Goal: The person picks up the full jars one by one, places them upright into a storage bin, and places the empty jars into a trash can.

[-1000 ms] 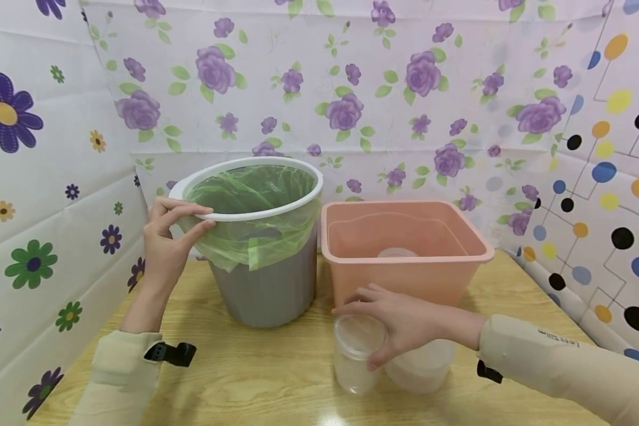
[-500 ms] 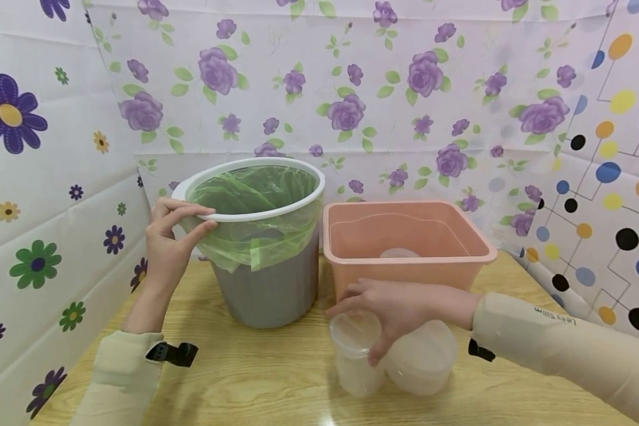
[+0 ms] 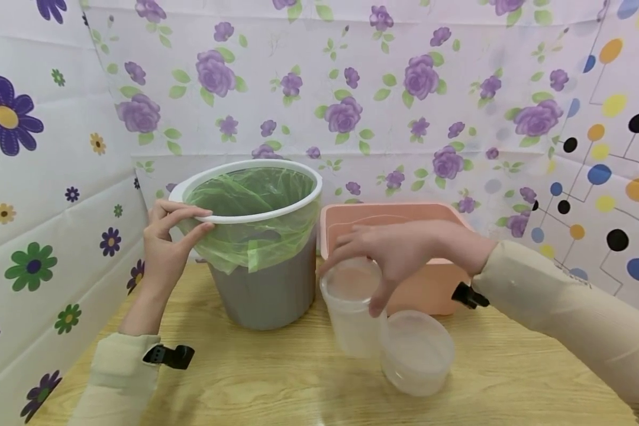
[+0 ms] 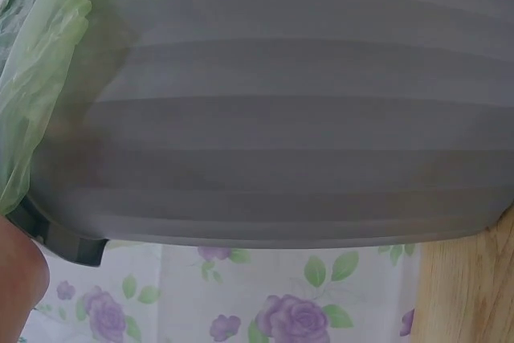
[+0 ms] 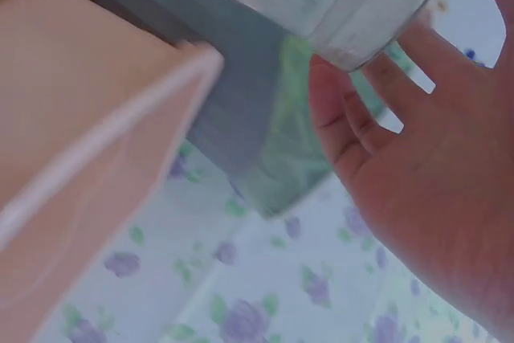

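My left hand [image 3: 167, 242] pinches the white rim [image 3: 255, 216] of a grey trash bin [image 3: 271, 290] between thumb and fingers. A thin green bag [image 3: 277, 236] lines the bin and folds down over its outside. My right hand [image 3: 389, 254] grips a tall clear plastic container [image 3: 354, 319] with a lid, from above, raised off the table in front of the pink tub. In the right wrist view the fingers curl around the edge of this container [image 5: 361, 14]. A lower, wider clear container [image 3: 418, 355] stands on the table beside it.
Behind my right hand is a pink rectangular tub [image 3: 426, 290], to the right of the bin. The wooden table [image 3: 255, 378] is bounded by patterned cloth [image 3: 298, 106] at the back and both sides.
My right hand has lifted the tall container off the table and moved it up and away, towards the pink tub. The wide container stays. My left hand keeps its place on the rim.
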Motion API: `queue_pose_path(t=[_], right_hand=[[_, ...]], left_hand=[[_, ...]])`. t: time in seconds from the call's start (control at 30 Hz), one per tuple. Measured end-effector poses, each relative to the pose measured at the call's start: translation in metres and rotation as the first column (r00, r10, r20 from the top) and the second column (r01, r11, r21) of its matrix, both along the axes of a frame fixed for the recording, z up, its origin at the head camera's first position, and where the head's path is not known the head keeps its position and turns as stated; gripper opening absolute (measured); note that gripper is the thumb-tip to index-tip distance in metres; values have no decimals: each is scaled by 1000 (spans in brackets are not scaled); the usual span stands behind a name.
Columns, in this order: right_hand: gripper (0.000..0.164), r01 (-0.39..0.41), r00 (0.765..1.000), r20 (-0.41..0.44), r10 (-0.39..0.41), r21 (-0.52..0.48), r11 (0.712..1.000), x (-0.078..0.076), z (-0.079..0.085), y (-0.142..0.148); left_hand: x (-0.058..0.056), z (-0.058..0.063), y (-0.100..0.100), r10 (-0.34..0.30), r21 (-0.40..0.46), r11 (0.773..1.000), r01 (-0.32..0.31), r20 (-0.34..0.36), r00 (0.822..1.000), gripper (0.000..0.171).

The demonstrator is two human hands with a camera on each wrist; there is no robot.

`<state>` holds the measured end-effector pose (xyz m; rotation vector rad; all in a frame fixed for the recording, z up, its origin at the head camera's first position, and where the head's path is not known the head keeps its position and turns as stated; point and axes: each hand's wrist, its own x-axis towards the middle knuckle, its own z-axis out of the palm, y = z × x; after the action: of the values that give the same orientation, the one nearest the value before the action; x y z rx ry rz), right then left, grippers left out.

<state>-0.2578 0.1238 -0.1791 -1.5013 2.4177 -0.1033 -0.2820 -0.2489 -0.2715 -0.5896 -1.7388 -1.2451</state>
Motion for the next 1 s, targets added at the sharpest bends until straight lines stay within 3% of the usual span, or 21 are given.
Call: queue_pose_path(t=[0.1,0.37,0.57,0.8,1.0], right_hand=[[81,-19,1000,-16,19,-37,999,-4,16,0],[81,38,998,-40,-42,-99,994,-6,63,3],[85,160,987,-16,-160,-38,986,-9,103,5],[87,241,970,-47,-240,26,970,-12,142,2],[87,313,936,-189,-298,53,948,-13,173,-4]], left_hand=[[0,-2,-2,-5,2,1000,5,11,1000,19],[0,-3,-6,11,-19,1000,-11,19,1000,20],[1,-2,-8,6,-23,1000,-6,16,1000,20],[1,-1,-7,6,-24,1000,-6,5,1000,19],[1,-1,-4,1,-16,1000,-1,4,1000,20]])
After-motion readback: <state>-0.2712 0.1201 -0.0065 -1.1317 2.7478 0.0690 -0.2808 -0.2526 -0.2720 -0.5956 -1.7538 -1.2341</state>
